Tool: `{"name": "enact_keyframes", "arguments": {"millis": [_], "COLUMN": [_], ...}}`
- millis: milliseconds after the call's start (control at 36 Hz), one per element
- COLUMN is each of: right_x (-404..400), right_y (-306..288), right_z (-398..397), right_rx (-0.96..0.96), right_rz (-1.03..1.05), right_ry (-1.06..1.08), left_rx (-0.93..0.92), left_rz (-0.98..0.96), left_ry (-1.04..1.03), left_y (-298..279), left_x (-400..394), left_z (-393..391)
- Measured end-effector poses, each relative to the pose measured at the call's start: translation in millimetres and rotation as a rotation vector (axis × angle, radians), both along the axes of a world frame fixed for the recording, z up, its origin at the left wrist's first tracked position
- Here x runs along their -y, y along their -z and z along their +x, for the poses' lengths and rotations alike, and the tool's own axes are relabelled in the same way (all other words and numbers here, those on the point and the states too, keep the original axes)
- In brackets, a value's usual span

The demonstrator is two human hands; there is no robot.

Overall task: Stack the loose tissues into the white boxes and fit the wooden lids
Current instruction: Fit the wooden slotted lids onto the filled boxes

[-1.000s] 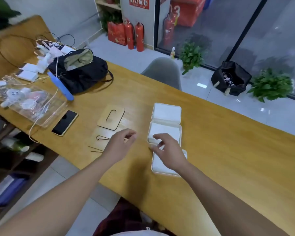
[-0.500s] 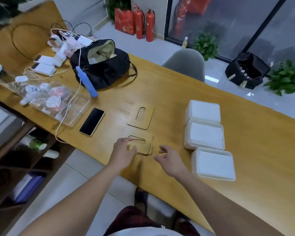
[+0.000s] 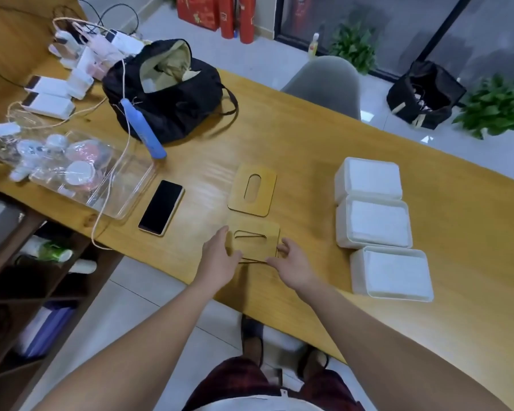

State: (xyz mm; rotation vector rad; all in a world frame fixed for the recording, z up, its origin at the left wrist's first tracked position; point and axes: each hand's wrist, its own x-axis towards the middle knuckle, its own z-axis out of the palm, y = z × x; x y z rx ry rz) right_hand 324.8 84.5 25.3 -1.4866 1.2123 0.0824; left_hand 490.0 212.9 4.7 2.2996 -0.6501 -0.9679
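Stacked wooden lids [image 3: 257, 243] at near worktop [image 3: 309, 161] edge, slotted, edges misaligned. Since half a second ago both hands closed in: left hand [image 3: 218, 259] fingers straight against the left edge, right hand [image 3: 291, 262] fingers curled, pinching the right corner. Third lid [image 3: 252, 189] beyond. Three tissue-filled white boxes [image 3: 374, 223] well right.

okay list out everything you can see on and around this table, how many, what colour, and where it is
white boxes: three, white, filled with tissues, in a row on the right
single wooden lid: one, tan, slotted, table middle
stacked wooden lids: at least two, tan, near edge
table: one, yellow wood
phone: one, black, left of the lids
black bag: one, open, far left
blue tube: one, leaning on the bag
clear tray: one, left, small items in it
chargers and cables: several, white, far left
grey chair: one, behind the table
left hand: on the stack's left edge
right hand: at its right corner
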Motion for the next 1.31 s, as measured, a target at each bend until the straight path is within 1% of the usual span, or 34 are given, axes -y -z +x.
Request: {"name": "enact_keyframes", "arguments": {"millis": [111, 250, 361, 417, 500, 583, 667, 806, 889, 1056, 1194, 1306], "right_x": [-1, -3, -1, 1, 9, 18, 29, 50, 63, 85, 105, 120], "right_y": [-1, -9, -13, -18, -31, -48, -64, -80, -87, -88, -77, -65], "right_z": [0, -2, -10, -15, -26, -44, -73, -132, -167, -227, -270, -296], "right_rx": [0.021, 0.079, 0.117, 0.099, 0.067, 0.091, 0.135, 0.145, 0.178, 0.257, 0.281, 0.276], "right_rz": [-0.037, 0.011, 0.016, -0.034, -0.173, -0.259, -0.374, -0.478, -0.441, -0.382, -0.38, -0.316], "right_ry": [-0.028, -0.011, -0.002, 0.033, 0.148, 0.233, 0.205, 0.213, 0.258, 0.271, 0.234, 0.259], "left_rx": [0.033, 0.022, 0.048, 0.052, 0.013, -0.03, -0.062, -0.083, -0.082, -0.057, -0.034, -0.021], "left_rz": [0.037, 0.061, 0.014, -0.038, -0.103, -0.215, -0.316, -0.327, -0.337, -0.321, -0.321, -0.321], "left_ry": [0.072, 0.092, 0.084, 0.074, 0.046, 0.04, 0.067, 0.128, 0.161, 0.191, 0.206, 0.205], "left_y": [-4, -10, -19, -26, -39, -53, -64, -75, -80, -82, -70, -63], "left_x": [-1, 1, 1, 3, 10, 18, 28, 48, 62, 87, 101, 108], "left_z": [-4, -9, -14, -16, -24, -42, -69, -124, -156, -211, -246, -268]}}
